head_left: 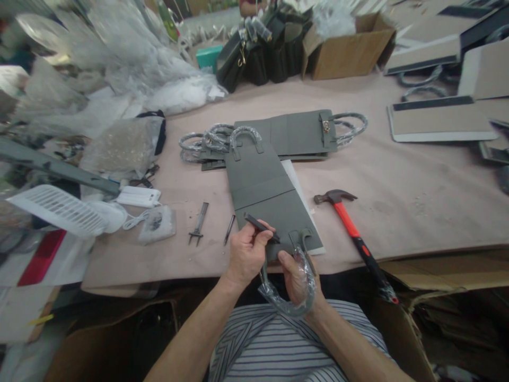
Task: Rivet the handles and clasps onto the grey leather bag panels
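Observation:
A grey bag panel (264, 178) lies lengthwise in front of me, with a plastic-wrapped handle at each end. Between the fingers and thumb of my left hand (247, 252) is a narrow dark flat piece (258, 225), held just above the panel's near end; I cannot tell whether it is a tool or a strap. My right hand (296, 276) grips the panel's near edge, thumb on top, partly behind the near wrapped handle (284, 305). Left of the panel lie a pronged metal punch (199, 224) and a thin metal rod (229, 229).
A claw hammer (350, 223) with a red and black grip lies to the right, its end past the table edge. More grey panels (294, 135) are stacked behind. Plastic bags (119, 69) and a white fan-like device (59, 207) crowd the left; a cardboard box (352, 50) stands at the back.

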Demonstrator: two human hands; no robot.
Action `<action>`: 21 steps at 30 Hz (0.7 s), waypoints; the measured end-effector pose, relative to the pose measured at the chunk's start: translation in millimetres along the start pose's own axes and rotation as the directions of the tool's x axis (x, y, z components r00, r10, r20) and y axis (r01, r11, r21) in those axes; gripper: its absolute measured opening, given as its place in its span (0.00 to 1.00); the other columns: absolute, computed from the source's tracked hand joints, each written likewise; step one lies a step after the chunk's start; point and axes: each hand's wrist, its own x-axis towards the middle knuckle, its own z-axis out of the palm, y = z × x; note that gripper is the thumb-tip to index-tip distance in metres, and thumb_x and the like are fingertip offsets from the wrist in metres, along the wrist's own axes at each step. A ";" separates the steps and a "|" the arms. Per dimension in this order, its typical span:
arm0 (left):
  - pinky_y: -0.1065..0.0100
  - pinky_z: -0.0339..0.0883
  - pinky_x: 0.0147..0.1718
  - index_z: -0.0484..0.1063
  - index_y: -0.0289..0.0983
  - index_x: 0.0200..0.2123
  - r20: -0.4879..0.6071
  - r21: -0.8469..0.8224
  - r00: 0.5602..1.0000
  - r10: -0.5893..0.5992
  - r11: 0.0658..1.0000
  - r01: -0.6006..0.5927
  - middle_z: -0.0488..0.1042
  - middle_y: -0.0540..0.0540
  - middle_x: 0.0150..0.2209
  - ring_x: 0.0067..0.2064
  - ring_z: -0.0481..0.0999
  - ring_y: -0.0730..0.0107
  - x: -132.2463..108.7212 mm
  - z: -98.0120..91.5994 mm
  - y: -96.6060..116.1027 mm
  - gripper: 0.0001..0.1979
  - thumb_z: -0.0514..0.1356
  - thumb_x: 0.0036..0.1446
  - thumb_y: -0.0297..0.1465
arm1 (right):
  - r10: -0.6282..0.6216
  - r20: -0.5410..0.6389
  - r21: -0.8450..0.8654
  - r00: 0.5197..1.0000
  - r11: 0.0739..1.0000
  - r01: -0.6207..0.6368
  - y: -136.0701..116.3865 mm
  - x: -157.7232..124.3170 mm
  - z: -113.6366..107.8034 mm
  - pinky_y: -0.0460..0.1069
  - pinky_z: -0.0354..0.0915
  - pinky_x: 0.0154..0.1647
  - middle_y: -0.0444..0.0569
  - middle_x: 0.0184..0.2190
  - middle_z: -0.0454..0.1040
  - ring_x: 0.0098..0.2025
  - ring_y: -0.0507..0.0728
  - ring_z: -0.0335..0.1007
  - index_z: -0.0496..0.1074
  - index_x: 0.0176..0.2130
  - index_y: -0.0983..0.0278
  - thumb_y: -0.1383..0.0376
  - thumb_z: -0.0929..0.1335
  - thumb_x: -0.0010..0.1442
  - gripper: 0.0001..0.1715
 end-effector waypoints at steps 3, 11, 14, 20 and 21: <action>0.71 0.73 0.35 0.76 0.38 0.36 -0.006 0.003 0.999 0.051 0.999 -0.051 0.82 0.47 0.33 0.34 0.81 0.67 0.0 2.0 -2.9 0.04 0.61 0.60 0.30 | -0.040 -0.026 -0.075 0.999 0.996 0.038 5.0 -2.8 -7.1 0.58 0.75 0.46 0.48 0.33 0.81 0.37 0.62 0.77 0.78 0.33 0.60 0.59 0.80 0.49 0.13; 0.71 0.72 0.33 0.76 0.39 0.36 0.021 0.074 0.995 0.102 0.992 -0.103 0.82 0.47 0.33 0.32 0.81 0.67 -3.9 10.2 -21.5 0.04 0.61 0.59 0.30 | 0.063 0.127 -0.347 0.990 0.938 -0.015 -16.1 -9.0 -26.7 0.54 0.76 0.32 0.49 0.28 0.79 0.28 0.60 0.76 0.77 0.35 0.62 0.53 0.75 0.53 0.16; 0.70 0.72 0.34 0.77 0.40 0.36 0.061 0.136 0.985 0.160 0.977 -0.167 0.82 0.46 0.32 0.31 0.80 0.66 -7.6 12.8 -26.9 0.04 0.61 0.59 0.30 | 0.110 0.181 -0.526 0.977 0.850 0.002 -21.9 -8.7 -49.8 0.50 0.69 0.25 0.46 0.24 0.75 0.24 0.57 0.71 0.75 0.30 0.62 0.57 0.71 0.54 0.10; 0.70 0.70 0.33 0.77 0.39 0.36 0.138 0.238 0.953 0.269 0.925 -0.295 0.80 0.45 0.31 0.30 0.79 0.67 -11.0 14.5 -32.0 0.06 0.60 0.62 0.31 | -0.018 0.283 -0.886 0.959 0.379 0.269 -55.9 -8.4 -109.4 0.53 0.67 0.30 0.48 0.25 0.76 0.28 0.60 0.73 0.75 0.29 0.60 0.62 0.62 0.57 0.13; 0.70 0.70 0.33 0.77 0.39 0.36 0.148 0.250 0.949 0.277 0.918 -0.307 0.80 0.45 0.31 0.30 0.79 0.67 -11.1 14.6 -32.1 0.06 0.60 0.63 0.31 | -0.116 0.276 -0.910 0.954 0.287 0.298 -66.3 -5.3 -117.3 0.54 0.69 0.34 0.50 0.29 0.78 0.31 0.62 0.75 0.76 0.33 0.60 0.62 0.61 0.59 0.14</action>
